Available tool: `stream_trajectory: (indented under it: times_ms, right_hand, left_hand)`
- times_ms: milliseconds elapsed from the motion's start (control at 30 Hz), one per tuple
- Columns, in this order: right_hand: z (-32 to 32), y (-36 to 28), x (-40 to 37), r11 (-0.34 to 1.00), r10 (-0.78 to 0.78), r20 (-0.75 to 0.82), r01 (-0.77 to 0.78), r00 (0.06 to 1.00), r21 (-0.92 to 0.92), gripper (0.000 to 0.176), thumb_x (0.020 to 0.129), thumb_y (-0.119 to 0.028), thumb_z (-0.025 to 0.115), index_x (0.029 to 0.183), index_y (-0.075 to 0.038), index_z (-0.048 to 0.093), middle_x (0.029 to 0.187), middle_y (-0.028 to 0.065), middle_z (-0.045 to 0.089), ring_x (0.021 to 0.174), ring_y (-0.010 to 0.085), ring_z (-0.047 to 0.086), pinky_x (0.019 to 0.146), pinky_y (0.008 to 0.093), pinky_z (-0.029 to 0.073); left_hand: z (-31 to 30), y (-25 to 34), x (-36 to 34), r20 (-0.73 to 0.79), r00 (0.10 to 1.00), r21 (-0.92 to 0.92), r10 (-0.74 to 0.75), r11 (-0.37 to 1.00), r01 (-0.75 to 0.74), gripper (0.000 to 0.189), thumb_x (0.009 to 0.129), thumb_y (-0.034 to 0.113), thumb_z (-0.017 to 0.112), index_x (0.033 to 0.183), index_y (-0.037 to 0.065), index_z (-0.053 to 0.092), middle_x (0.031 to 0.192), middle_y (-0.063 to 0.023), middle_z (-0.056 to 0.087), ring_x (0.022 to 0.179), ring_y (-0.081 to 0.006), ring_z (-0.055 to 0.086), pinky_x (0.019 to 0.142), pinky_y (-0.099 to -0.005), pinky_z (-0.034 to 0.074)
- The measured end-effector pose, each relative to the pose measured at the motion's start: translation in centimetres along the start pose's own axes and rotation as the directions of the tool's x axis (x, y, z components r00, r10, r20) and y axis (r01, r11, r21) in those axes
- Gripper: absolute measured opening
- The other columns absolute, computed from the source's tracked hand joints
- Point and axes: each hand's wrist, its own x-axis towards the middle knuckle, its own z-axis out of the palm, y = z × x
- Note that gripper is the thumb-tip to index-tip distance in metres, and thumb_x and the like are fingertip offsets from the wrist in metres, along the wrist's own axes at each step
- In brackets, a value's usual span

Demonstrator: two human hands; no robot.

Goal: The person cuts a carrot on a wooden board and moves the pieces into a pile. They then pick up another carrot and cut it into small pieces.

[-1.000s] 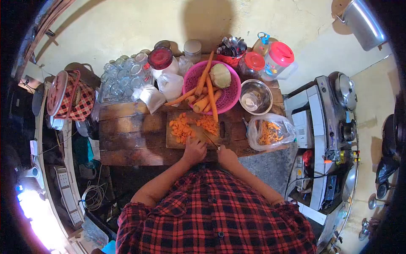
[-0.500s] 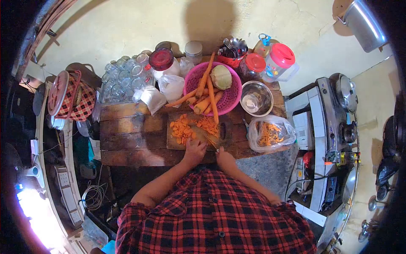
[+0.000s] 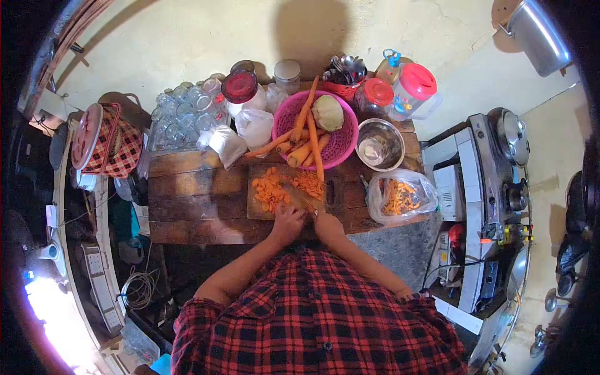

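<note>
A wooden cutting board (image 3: 259, 208) lies at the front of the table, with sliced carrot (image 3: 270, 189) on its left half and thin carrot strips (image 3: 307, 183) on its right. My left hand (image 3: 289, 225) presses bent fingers down on carrot slices at the board's front edge; the pieces under the fingertips are mostly hidden. Close beside it, my right hand (image 3: 327, 226) is closed round the handle of a knife (image 3: 310, 205), whose thin blade points up and left over the board.
Behind the board stands a pink basket (image 3: 279, 164) with whole carrots (image 3: 302, 119) and a cabbage (image 3: 328, 114). To the right are a steel bowl (image 3: 380, 145) and a plastic bag of cut carrot (image 3: 403, 197). Glasses (image 3: 184, 115) and jars (image 3: 244, 94) line the back.
My right hand has shifted a little left with the knife, nearer to my left hand. The left hand stays nearly in place on the slices.
</note>
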Motion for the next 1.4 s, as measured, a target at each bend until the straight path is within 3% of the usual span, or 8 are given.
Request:
stream_trajectory:
  times_ms: [200,333,400,933,1133,1200,1267,1400]
  right_hand:
    - [0.8,1.0,-2.6,0.99,0.14,0.036,-0.141,0.989,0.009,0.03,0.091,-0.028,0.045,0.097,0.002,0.043,0.076,0.0262,0.062,0.073,0.0435,0.061,0.063,0.0519,0.049]
    - [0.4,0.1,-0.8,0.997,0.076,0.003,-0.076,0.997,0.008,0.03,0.091,-0.028,0.046,0.096,0.002,0.043,0.076,0.0263,0.062,0.073,0.0426,0.062,0.063,0.0518,0.049]
    - [-0.4,0.4,-0.6,0.996,0.083,0.075,-0.084,0.994,0.007,0.03,0.091,-0.027,0.046,0.097,0.002,0.043,0.077,0.0257,0.062,0.073,0.0421,0.062,0.064,0.0513,0.049]
    - [0.5,0.3,-2.7,0.985,0.169,0.085,-0.172,0.982,0.02,0.033,0.091,-0.03,0.045,0.102,0.001,0.043,0.078,0.0276,0.061,0.076,0.0445,0.061,0.067,0.0522,0.048]
    - [-0.2,-0.8,-1.8,0.999,0.048,0.006,-0.048,0.999,-0.009,0.033,0.09,-0.029,0.046,0.101,0.002,0.043,0.077,0.0267,0.061,0.076,0.0442,0.061,0.066,0.052,0.048]
    - [0.4,-0.1,-3.1,0.991,0.135,0.047,-0.135,0.99,0.007,0.032,0.09,-0.029,0.046,0.098,0.002,0.045,0.077,0.0265,0.061,0.075,0.044,0.061,0.066,0.0517,0.049]
    - [0.6,0.1,-2.9,0.988,0.155,0.049,-0.156,0.987,0.018,0.032,0.09,-0.029,0.046,0.098,0.002,0.045,0.077,0.0264,0.061,0.074,0.044,0.061,0.066,0.0516,0.049]
    - [-0.2,-1.4,-1.1,0.992,0.125,0.031,-0.126,0.992,0.031,0.031,0.091,-0.028,0.045,0.099,0.002,0.045,0.077,0.0263,0.061,0.074,0.0436,0.061,0.066,0.0515,0.048]
  left_hand:
    - [-0.6,0.1,0.2,-0.011,1.0,-0.053,-0.029,0.998,0.029,0.033,0.076,0.022,0.059,0.108,0.014,0.062,0.11,0.003,0.057,0.094,-0.0186,0.052,0.09,-0.0568,0.027]
    - [-1.2,0.1,0.2,0.038,0.999,-0.045,-0.022,0.999,0.024,0.035,0.075,0.023,0.062,0.109,0.013,0.062,0.112,0.0031,0.057,0.095,-0.0183,0.052,0.089,-0.0559,0.028]
    - [-1.3,-0.1,0.3,0.036,0.999,-0.077,-0.02,0.997,0.022,0.035,0.075,0.023,0.063,0.108,0.013,0.063,0.111,0.0031,0.057,0.095,-0.0181,0.052,0.089,-0.0553,0.028]
    - [-1.4,0.3,0.4,-0.021,0.999,-0.047,-0.05,0.998,0.049,0.025,0.077,0.023,0.062,0.1,0.015,0.065,0.104,0.0043,0.058,0.097,-0.0178,0.052,0.087,-0.0543,0.028]
    - [-1.1,0.0,0.3,0.006,0.999,-0.086,-0.052,0.995,0.052,0.027,0.076,0.021,0.063,0.103,0.015,0.064,0.105,0.0047,0.058,0.098,-0.0177,0.051,0.088,-0.0542,0.027]
    - [-1.3,0.0,0.3,0.043,0.997,-0.092,-0.058,0.994,0.061,0.028,0.076,0.022,0.063,0.103,0.016,0.064,0.106,0.0044,0.058,0.098,-0.0176,0.051,0.087,-0.0539,0.028]
    - [-1.5,0.3,0.5,-0.065,0.997,-0.032,-0.033,0.999,0.031,0.029,0.072,0.02,0.063,0.101,0.012,0.064,0.099,0.0024,0.057,0.092,-0.0185,0.051,0.089,-0.0536,0.03]
    - [-1.7,0.2,0.6,0.013,0.999,-0.045,-0.044,0.998,0.045,0.028,0.075,0.024,0.064,0.101,0.015,0.064,0.107,0.0048,0.058,0.096,-0.0175,0.052,0.088,-0.0525,0.028]
